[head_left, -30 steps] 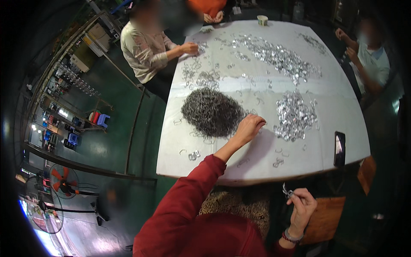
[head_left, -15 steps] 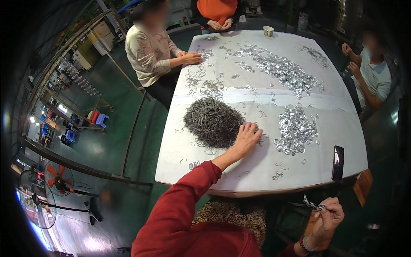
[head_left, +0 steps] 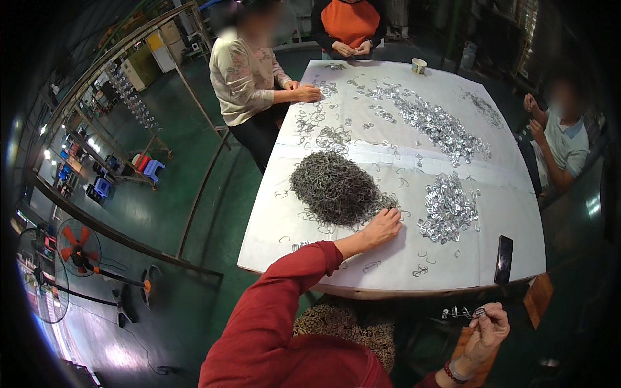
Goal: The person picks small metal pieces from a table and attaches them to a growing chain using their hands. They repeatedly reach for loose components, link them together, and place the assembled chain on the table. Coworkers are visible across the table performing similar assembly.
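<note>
At the right edge of a big heap of dark wire hooks (head_left: 333,189), my left hand (head_left: 381,227) rests on the table with fingers bent together. Whatever its fingertips grip, if anything, is hidden. My right hand (head_left: 485,336) is held up off the table's near right side, thumb and fingers pinched. From that pinch a short string of small shiny metal clips (head_left: 458,313) sticks out to the left. A pile of the same kind of silver clips (head_left: 447,210) lies to the right of my left hand. A few loose hooks (head_left: 420,270) are scattered nearer me.
The white-covered table (head_left: 388,258) carries another long spread of clips (head_left: 433,119) farther back. A black phone (head_left: 504,260) lies by the near right edge. A paper cup (head_left: 419,66) stands at the far side. Three other people work around the table. Fans (head_left: 79,247) stand at left.
My left hand has drawn a little toward me, its fingers more closed, uncovering hooks beside the heap. The clip string in my right hand now points more level. The whole view has shifted slightly.
</note>
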`<action>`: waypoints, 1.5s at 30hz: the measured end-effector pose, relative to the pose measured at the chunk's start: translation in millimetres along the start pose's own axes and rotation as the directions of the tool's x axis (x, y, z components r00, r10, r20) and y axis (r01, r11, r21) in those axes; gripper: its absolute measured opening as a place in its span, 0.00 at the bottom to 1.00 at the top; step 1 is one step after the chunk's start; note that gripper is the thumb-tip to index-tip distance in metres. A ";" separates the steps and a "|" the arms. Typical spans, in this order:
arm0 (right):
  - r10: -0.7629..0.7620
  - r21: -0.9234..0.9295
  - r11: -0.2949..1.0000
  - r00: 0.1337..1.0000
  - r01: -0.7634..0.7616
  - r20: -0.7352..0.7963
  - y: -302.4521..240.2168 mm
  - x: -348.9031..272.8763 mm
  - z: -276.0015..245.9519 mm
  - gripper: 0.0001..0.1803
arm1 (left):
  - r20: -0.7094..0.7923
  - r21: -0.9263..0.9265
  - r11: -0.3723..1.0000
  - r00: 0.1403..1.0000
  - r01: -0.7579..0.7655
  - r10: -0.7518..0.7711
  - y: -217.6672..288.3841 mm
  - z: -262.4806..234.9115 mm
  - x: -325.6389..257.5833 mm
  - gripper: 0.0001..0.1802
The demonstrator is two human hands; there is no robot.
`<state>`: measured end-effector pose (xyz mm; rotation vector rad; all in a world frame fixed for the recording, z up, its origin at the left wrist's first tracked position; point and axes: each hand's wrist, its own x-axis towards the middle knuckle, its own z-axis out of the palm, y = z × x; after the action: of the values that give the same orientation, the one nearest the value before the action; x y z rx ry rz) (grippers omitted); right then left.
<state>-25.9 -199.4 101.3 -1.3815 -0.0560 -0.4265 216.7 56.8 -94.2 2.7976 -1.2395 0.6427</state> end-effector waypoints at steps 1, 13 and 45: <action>-0.002 0.005 1.000 1.000 0.002 0.003 0.4 -1.8 0.1 0.08 | 0.009 -0.056 0.998 1.000 0.029 -0.028 5.6 -3.1 -4.9 0.06; -0.040 -0.001 0.999 0.997 0.040 -0.066 -12.7 0.3 29.7 0.08 | -0.036 -0.667 0.698 0.924 0.261 -0.380 -7.2 -50.4 -21.7 0.12; 0.018 0.053 0.998 0.995 -0.023 0.098 33.7 67.2 138.9 0.05 | -0.340 -0.862 0.502 0.818 -0.072 -0.465 33.4 -240.7 4.4 0.09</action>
<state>75.9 -79.7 116.6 -1.3477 -0.1327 -0.3378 108.4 73.3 122.7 1.6906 -0.7407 0.5248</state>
